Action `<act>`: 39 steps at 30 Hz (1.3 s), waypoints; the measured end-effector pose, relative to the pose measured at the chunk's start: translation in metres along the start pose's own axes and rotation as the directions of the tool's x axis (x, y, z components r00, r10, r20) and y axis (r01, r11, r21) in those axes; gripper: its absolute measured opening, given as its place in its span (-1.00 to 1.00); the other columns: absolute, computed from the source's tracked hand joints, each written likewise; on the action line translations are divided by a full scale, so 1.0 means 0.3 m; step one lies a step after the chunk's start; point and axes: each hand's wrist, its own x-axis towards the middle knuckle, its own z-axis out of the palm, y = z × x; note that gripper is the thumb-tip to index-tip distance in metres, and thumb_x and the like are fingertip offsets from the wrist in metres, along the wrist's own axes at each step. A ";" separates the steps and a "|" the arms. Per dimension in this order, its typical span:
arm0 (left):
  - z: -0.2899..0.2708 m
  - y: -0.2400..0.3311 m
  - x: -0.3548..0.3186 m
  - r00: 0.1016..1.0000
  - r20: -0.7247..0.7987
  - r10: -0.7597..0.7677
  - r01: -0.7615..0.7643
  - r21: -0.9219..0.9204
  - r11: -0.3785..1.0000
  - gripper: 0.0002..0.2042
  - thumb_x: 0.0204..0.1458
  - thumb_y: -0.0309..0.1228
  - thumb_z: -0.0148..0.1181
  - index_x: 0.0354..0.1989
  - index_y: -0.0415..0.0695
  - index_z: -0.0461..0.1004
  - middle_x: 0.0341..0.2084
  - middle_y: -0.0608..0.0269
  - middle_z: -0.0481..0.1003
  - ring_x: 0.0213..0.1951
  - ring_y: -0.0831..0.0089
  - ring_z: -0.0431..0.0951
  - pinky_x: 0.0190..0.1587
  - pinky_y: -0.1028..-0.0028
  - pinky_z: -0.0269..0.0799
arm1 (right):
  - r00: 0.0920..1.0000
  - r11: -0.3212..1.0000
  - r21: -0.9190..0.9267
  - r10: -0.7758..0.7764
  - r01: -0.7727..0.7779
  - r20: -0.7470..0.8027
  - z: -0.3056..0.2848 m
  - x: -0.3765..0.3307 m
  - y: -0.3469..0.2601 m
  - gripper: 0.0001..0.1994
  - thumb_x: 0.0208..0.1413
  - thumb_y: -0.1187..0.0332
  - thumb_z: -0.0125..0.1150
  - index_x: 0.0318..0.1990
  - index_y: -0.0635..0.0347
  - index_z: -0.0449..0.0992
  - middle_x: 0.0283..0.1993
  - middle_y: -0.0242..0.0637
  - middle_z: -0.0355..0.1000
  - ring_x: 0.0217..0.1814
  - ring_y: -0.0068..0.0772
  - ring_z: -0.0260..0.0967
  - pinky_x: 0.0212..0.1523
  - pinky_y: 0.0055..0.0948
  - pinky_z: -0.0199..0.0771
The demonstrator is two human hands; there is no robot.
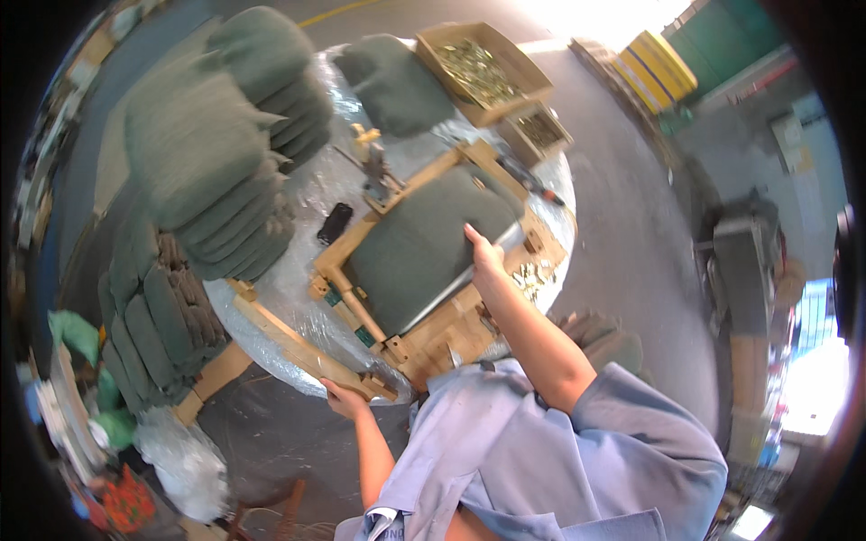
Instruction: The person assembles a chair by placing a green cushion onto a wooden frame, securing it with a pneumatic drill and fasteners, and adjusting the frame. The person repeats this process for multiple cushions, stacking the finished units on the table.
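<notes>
Plastic-wrapped surface [305, 257], mid-frame: I judge the green pad [424, 243] light, soft-faced, best taken by its lower-right edge, where the right hand [487, 259] grips; left hand [345, 399] grasps a wooden bar [293, 336].

Right hand [488, 260] ahead of left hand [346, 399]

Floor [622, 216]: grey and smooth, with a soft shine.
Yellow line [338, 11]: painted on the floor, past the table.
Table [289, 279]: round, with shiny clear plastic over it.
Green wall [735, 45]: far off to my right, with a yellow stack [654, 68] with dark stripes near it.
Bright opening [816, 388]: on the right, almost white; window or door, I can't tell.
Light [631, 13]: a big white glow at the far end, spilling onto the floor.
</notes>
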 end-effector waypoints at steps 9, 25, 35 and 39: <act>-0.067 0.046 -0.024 0.974 0.218 0.058 -0.198 0.704 0.682 -0.15 0.38 0.34 -0.25 0.19 -0.34 0.56 0.03 -0.24 0.64 0.10 -0.18 0.62 0.08 0.01 0.54 | 0.793 0.837 0.191 -0.547 0.512 0.270 -0.064 -0.428 -0.311 -0.47 0.12 0.36 0.52 0.19 0.40 0.47 0.11 -0.04 0.62 0.13 -0.20 0.62 0.16 -0.28 0.59; -0.003 0.509 -0.558 0.698 0.549 0.460 -0.374 -0.269 0.888 -0.61 0.47 -0.03 0.04 0.07 -0.17 0.45 -0.07 0.19 0.53 0.00 0.31 0.56 0.11 0.17 0.51 | 0.845 0.845 0.488 -0.416 0.221 0.337 -0.451 -0.737 -0.516 -0.52 0.22 0.35 0.42 0.23 0.32 0.45 0.11 -0.14 0.58 0.09 -0.21 0.60 0.10 -0.24 0.63; 0.270 0.836 -0.762 0.371 0.896 0.244 0.314 -0.368 0.876 -0.46 0.46 0.08 -0.02 0.28 -0.16 0.38 0.11 0.11 0.48 0.19 0.29 0.47 0.28 0.12 0.43 | -0.429 0.443 0.619 -0.459 0.648 0.778 -0.679 -0.967 -0.625 -0.70 0.16 0.18 0.56 -0.03 0.07 0.69 -0.04 -0.22 0.63 0.12 -0.08 0.59 0.09 -0.16 0.62; 0.396 0.805 -0.747 0.301 0.939 0.166 0.374 -0.276 0.885 -0.45 0.46 0.08 -0.03 0.31 -0.16 0.38 0.14 0.10 0.49 0.20 0.28 0.50 0.28 0.11 0.45 | 0.555 0.438 -0.340 -0.662 0.832 0.504 -0.890 -0.556 -0.531 -0.09 0.01 0.11 0.63 0.48 0.25 0.31 0.35 -0.08 0.44 0.51 -0.17 0.27 0.46 -0.18 0.25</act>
